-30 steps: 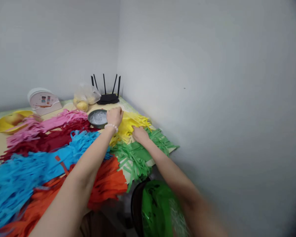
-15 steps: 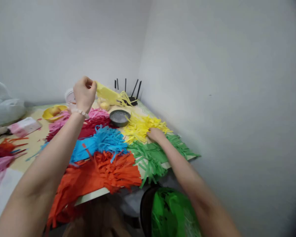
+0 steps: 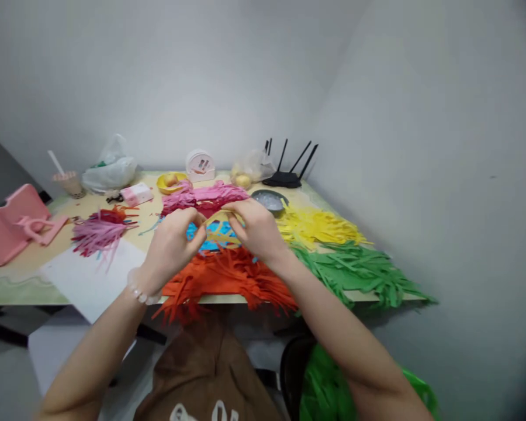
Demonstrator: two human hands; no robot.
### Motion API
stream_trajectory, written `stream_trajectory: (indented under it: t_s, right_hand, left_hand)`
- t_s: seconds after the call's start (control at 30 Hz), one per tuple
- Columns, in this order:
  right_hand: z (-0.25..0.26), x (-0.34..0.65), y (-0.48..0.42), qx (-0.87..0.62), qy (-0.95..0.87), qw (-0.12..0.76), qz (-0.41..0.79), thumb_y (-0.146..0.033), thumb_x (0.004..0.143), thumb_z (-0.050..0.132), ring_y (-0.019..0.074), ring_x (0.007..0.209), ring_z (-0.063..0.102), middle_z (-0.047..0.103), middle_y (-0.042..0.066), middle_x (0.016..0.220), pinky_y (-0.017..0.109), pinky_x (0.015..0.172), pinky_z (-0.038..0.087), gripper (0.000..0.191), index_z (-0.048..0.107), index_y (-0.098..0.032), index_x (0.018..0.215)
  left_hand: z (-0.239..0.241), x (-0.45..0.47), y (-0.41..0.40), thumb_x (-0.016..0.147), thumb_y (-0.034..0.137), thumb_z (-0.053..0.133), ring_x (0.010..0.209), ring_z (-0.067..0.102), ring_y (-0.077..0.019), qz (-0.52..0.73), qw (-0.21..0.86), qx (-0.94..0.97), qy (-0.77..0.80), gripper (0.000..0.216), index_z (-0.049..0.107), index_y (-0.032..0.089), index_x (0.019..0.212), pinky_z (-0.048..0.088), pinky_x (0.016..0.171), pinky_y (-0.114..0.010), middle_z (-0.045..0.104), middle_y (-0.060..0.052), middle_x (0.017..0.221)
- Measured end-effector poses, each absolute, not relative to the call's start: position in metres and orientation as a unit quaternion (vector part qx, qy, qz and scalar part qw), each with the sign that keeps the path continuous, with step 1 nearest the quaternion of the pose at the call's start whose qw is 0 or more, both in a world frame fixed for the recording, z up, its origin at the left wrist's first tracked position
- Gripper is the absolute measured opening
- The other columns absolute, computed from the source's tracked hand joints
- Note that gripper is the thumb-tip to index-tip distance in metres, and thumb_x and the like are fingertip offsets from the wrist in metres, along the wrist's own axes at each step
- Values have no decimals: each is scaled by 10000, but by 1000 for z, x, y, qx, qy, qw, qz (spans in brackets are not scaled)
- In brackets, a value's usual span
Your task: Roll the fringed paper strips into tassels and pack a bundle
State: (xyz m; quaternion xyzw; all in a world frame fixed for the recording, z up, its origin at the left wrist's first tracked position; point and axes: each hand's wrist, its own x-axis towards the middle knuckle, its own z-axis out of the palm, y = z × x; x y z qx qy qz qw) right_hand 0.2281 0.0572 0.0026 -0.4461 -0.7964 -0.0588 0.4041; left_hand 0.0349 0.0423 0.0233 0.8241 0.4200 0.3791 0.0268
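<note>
My left hand (image 3: 172, 245) and my right hand (image 3: 258, 231) are raised together over the table's front, both pinched on a yellow fringed paper strip (image 3: 219, 227) stretched between them. Its cut fringes hang down in front of the blue fringed paper (image 3: 210, 238). Below the hands lies the orange fringed paper (image 3: 228, 278). A bead bracelet (image 3: 140, 292) is on my left wrist. The yellow paper pile (image 3: 318, 225) lies to the right of my right hand, with the green paper pile (image 3: 355, 269) beside it.
Pink fringes (image 3: 210, 194) and dark red ones lie behind the hands. A grey bowl (image 3: 269, 200), black router (image 3: 287, 175), bagged fruit (image 3: 248, 169), yellow bowl (image 3: 170, 182), white sheet (image 3: 92, 278) and pink stand (image 3: 17, 222) are around. A green-lined bin (image 3: 328, 380) stands below.
My left hand carried a yellow strip from the back of the table toward me. My right hand left the yellow pile and joined it on the strip. The view swung left.
</note>
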Motion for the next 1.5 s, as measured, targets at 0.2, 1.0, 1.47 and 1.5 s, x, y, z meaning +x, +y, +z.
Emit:
stream_trajectory:
  t_s: [0.2, 1.0, 1.47, 1.5]
  right_hand:
    - [35, 230, 25, -355, -872, 335, 40, -114, 815, 549, 166, 730, 637, 718, 36, 816, 244, 672, 456, 143, 661, -169, 883]
    - [26, 251, -1, -288, -796, 464, 262, -11, 647, 472, 146, 760, 645, 674, 31, 862, 249, 643, 521, 389, 783, -241, 691]
    - [51, 263, 2, -252, -906, 309, 144, -44, 789, 459, 161, 863, 655, 666, 51, 975, 273, 740, 512, 394, 778, -276, 806]
    - [53, 267, 2, -258, -905, 291, 171, -101, 831, 497, 176, 923, 663, 677, 59, 1032, 286, 783, 522, 353, 783, -290, 915]
  left_hand:
    - [12, -1, 31, 792, 168, 549, 918, 668, -193, 402, 162, 798, 419, 212, 621, 180, 991, 501, 816, -279, 726, -40, 999]
    - [27, -54, 20, 781, 335, 734, 1177, 618, -286, 261, 452, 806, 279, 549, 624, 316, 1318, 536, 920, -364, 657, -103, 1283]
    - [40, -8, 30, 850, 430, 622, 530, 408, -82, 158, 428, 826, 331, 317, 582, 165, 681, 301, 495, -209, 485, 53, 608]
    - [39, -9, 30, 859, 427, 613, 531, 395, -81, 161, 423, 828, 331, 320, 559, 168, 680, 297, 498, -209, 466, 56, 608]
